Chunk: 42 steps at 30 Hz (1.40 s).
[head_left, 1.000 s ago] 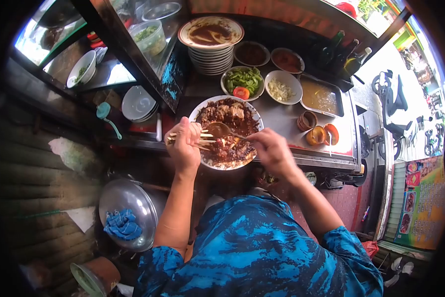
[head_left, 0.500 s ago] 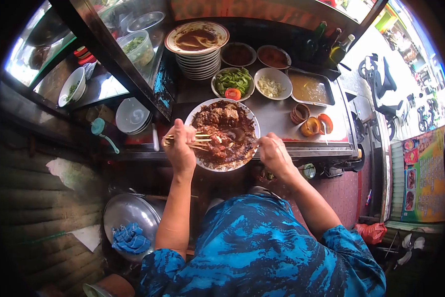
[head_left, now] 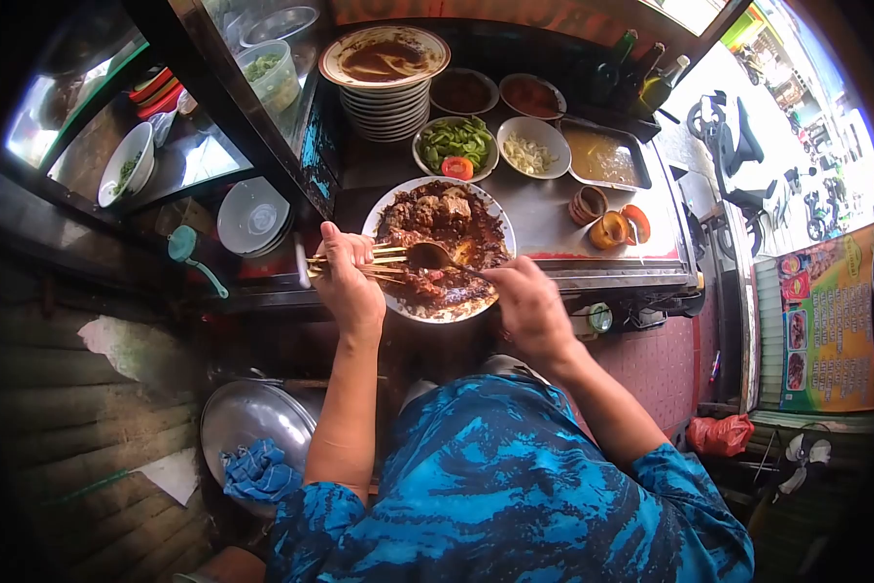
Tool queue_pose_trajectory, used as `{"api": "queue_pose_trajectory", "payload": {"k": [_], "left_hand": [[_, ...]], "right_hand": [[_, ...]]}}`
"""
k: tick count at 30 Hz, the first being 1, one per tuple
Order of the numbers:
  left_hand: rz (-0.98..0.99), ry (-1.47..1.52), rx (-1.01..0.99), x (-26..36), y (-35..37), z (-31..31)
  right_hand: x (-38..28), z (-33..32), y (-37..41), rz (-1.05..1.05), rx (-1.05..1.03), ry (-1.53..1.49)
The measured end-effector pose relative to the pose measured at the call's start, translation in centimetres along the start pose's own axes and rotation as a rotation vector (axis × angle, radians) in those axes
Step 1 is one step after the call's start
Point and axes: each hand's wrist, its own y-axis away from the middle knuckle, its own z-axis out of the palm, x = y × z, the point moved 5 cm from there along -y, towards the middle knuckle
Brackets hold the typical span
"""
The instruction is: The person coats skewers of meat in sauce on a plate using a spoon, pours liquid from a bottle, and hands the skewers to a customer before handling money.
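Since half a second ago, the right hand [head_left: 529, 303] has brought its metal spoon [head_left: 429, 256] back across the food to meet the skewer tips. This hand's fingers are pinched together on the spoon handle, with the bowl of the spoon over the middle of the plate. The left hand [head_left: 349, 282] is curled tight around a bundle of thin pale bamboo skewers [head_left: 364, 260], which point right, level, over the food.

Both tools sit above a round white plate [head_left: 503, 225] heaped with brown, sauce-covered pieces. Its near rim appears to reach past the front edge of the grey metal counter [head_left: 554, 219].

Room is tight at the back. A white bowl of green chillies [head_left: 454, 144] stands just behind the plate, with a white bowl of pale shreds [head_left: 534, 155] and a metal tray of yellow liquid [head_left: 602, 155] beside it. A stack of plates [head_left: 388, 97] stands further back. A dark-framed glass cabinet [head_left: 233, 107] closes the left side. Bare counter lies to the right.

Below the counter on the left sits a round metal lid [head_left: 243, 413] with a blue cloth [head_left: 259, 473] on it.
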Motion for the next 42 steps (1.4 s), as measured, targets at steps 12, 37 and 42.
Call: {"api": "queue_pose_trajectory", "payload": {"k": [12,37,42], "left_hand": [[-0.077,0.196,0.19,0.6,-1.1,-1.2],[-0.196,0.379,0.259,0.0,-1.4,-1.8],[-0.146,0.051,0.239,-0.1,-0.3,-1.2]], "right_hand": [[4.8,0.2,0.9,0.015,-0.037,0.218],[-0.3,-1.6,1.7,0.01,0.267,0.073],[5.5,-0.8,2.3,0.146,0.111,0.079]]}}
